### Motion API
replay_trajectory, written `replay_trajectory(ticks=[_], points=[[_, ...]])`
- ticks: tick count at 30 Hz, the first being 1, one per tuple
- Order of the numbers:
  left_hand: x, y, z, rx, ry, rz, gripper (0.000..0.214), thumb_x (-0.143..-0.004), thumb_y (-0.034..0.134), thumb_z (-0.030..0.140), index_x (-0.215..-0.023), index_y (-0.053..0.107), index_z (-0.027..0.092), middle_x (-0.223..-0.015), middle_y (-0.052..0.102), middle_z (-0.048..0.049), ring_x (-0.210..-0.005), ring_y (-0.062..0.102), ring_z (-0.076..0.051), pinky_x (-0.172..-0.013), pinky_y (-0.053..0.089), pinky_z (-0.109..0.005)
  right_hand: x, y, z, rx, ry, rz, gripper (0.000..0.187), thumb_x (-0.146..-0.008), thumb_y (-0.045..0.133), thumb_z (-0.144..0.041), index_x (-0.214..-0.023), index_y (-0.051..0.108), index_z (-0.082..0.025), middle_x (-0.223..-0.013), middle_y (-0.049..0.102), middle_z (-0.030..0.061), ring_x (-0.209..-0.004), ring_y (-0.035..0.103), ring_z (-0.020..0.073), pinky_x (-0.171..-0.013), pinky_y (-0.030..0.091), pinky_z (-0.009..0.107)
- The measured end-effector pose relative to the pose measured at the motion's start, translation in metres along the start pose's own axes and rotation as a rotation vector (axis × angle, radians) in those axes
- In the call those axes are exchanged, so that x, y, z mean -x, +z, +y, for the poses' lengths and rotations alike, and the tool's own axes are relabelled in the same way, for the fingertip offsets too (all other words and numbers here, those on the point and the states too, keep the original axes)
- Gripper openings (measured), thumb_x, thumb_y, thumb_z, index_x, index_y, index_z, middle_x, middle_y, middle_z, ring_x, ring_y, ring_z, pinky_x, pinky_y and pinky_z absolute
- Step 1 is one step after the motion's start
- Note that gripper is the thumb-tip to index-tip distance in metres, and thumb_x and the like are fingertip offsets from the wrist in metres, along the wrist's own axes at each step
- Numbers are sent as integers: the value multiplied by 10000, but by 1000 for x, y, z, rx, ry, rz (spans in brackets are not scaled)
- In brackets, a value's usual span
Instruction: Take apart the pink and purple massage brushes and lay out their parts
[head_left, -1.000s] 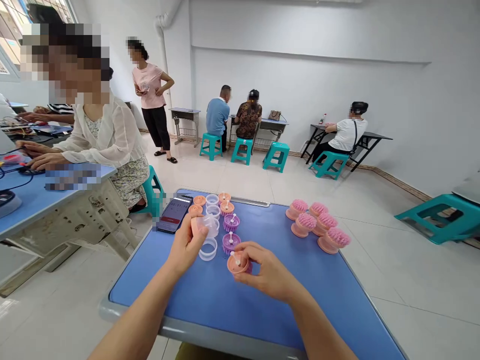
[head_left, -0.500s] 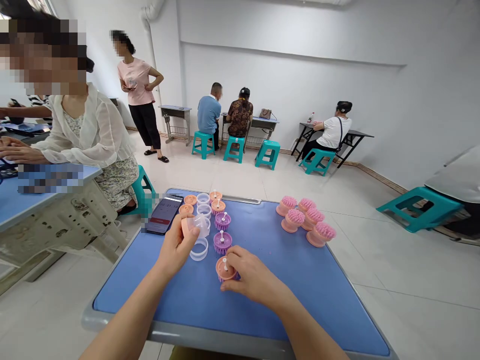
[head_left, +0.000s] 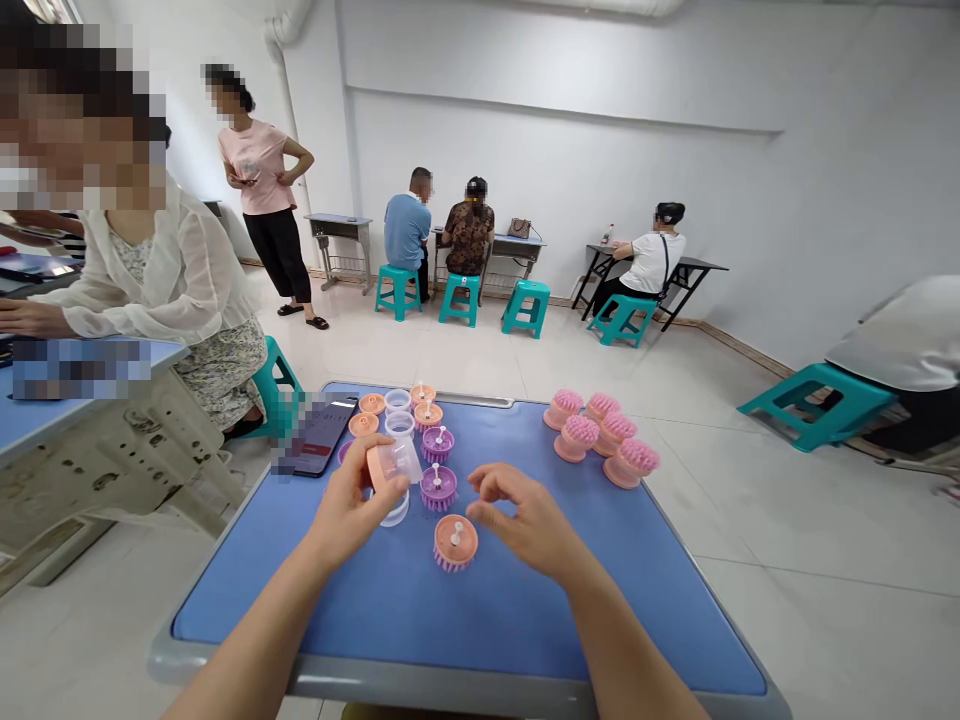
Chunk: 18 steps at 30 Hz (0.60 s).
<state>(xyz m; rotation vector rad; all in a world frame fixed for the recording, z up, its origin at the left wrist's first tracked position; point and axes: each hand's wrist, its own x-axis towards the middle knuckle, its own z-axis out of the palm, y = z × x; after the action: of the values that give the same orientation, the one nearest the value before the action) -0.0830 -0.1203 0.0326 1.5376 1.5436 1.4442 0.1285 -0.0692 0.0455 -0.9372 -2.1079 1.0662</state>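
My left hand [head_left: 346, 512] grips a clear plastic cup with an orange cap [head_left: 396, 462], tilted above the blue table. Just right of an orange brush head [head_left: 456, 538], my right hand [head_left: 529, 520] hovers with fingers curled but apart, holding nothing. That brush head lies bristles down, a white stem sticking up from its middle. Behind it, purple brush heads [head_left: 439, 487] and orange ones [head_left: 428, 415] form a column. Clear plastic rings [head_left: 400, 424] stand to their left, one partly hidden by my left hand. Farther left are orange caps [head_left: 364, 425].
Several pink-bristled round brushes [head_left: 631, 462] stand grouped at the table's [head_left: 555, 630] right rear. A phone [head_left: 321, 440] with a running timer lies at the left rear. A person in a white blouse [head_left: 180, 250] sits at a neighbouring desk on the left.
My right hand has let go of the orange brush head and moved right and slightly up. The cup stays in my left hand, tilted a little differently. The view has shifted slightly.
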Motion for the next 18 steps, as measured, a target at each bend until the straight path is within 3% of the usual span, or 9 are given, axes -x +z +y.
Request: replay_trajectory(ticks=[4, 9, 13, 18], points=[[4, 6, 2, -52, 66, -116, 400, -704, 618, 345, -1054, 469, 220, -997, 565, -44, -846, 560, -173, -726, 480, -285, -2, 3, 5, -196, 8, 91, 266, -804, 533, -450, -891, 536, -198, -909, 602, 51, -773, 562, 152, -695, 458, 293], [7, 11, -1, -188, 304, -176, 369, -722, 633, 314, -1064, 520, 236, -1003, 592, -59, -934, 576, -212, -756, 509, -309, 0, 12, 4, -320, -68, -2, 568, -724, 634, -454, -1203, 422, -235, -1110, 547, 80, -736, 567, 121, -616, 483, 253], [7, 15, -3, -330, 528, -169, 383, -735, 637, 322, -1100, 533, 271, -1023, 609, -55, -950, 593, -213, -782, 517, -314, 3, 15, -1, -180, -149, -4, 547, -739, 627, -423, -1218, 458, -220, -1063, 567, 66, -720, 564, 117, -609, 494, 243], [8, 17, -3, -399, 584, -137, 445, -750, 620, 373, -1155, 483, 248, -1018, 634, -59, -913, 623, -204, -764, 531, -305, 4, 16, -5, -122, -167, 73, 442, -756, 610, -404, -1142, 549, -196, -912, 605, 41, -672, 560, 112, -598, 500, 237]])
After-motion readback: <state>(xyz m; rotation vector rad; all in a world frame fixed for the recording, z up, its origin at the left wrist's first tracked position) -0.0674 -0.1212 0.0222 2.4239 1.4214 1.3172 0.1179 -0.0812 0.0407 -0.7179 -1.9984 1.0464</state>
